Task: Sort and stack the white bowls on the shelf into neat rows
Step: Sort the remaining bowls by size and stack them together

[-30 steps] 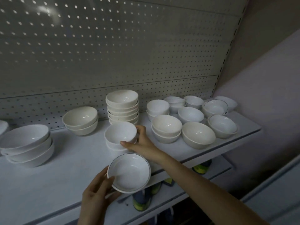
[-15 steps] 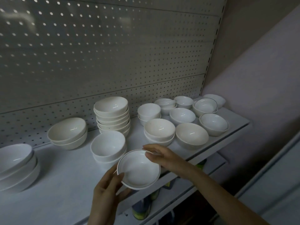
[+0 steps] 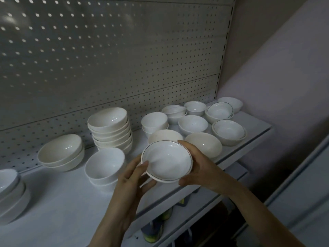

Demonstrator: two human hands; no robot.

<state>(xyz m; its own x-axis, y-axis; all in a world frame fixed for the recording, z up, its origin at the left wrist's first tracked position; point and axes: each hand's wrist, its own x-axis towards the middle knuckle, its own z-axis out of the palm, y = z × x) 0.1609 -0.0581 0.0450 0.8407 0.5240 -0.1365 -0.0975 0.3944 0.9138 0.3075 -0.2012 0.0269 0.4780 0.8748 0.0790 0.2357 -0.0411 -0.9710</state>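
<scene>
rimmed bowl [image 3: 167,160] | gripped by left hand [image 3: 130,177], right hand [image 3: 199,164]

White shelf [image 3: 58,202] under bowl stacks [image 3: 111,129]

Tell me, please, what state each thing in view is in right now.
Dark-rimmed bowl: held up between both hands, tilted, empty.
Left hand: grips the bowl's left rim, thumb on the inside.
Right hand: grips its right rim.
Tall stack: nested, upright.
Front stack: nested, upright.
Cream pair: nested, upright.
Shelf: bears loose and stacked bowls.
</scene>
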